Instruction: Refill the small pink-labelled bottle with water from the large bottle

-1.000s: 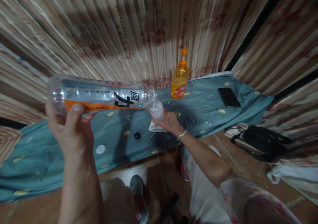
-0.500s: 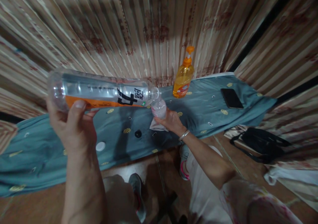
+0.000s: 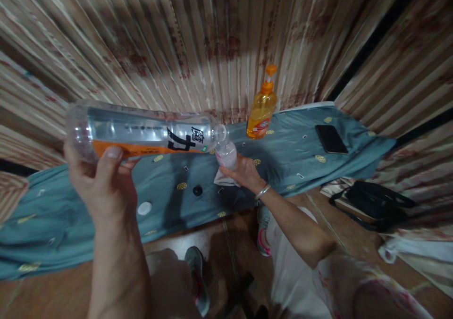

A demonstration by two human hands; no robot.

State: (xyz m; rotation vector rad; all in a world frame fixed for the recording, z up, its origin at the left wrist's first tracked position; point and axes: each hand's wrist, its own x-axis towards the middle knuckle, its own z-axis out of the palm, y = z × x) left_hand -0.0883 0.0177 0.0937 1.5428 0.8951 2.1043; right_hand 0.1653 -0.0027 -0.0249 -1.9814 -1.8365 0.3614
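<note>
My left hand grips the base end of a large clear drink bottle with a silver and orange label. The bottle lies nearly level in the air, its neck pointing right. At its mouth is the neck of a small clear bottle, which stands tilted in the grip of my right hand. Whether the two mouths touch I cannot tell. Under the small bottle lies a pale folded cloth or paper. A black cap and a white cap rest between my hands on the cloth-covered surface.
An orange pump bottle stands at the back of the teal patterned cloth. A black phone lies to the right. On the lower right sits a black bag. Pleated curtains hang close behind.
Both hands and bottles hold almost the same pose. The view has shifted very slightly; the left end of the large bottle sits a touch lower.
</note>
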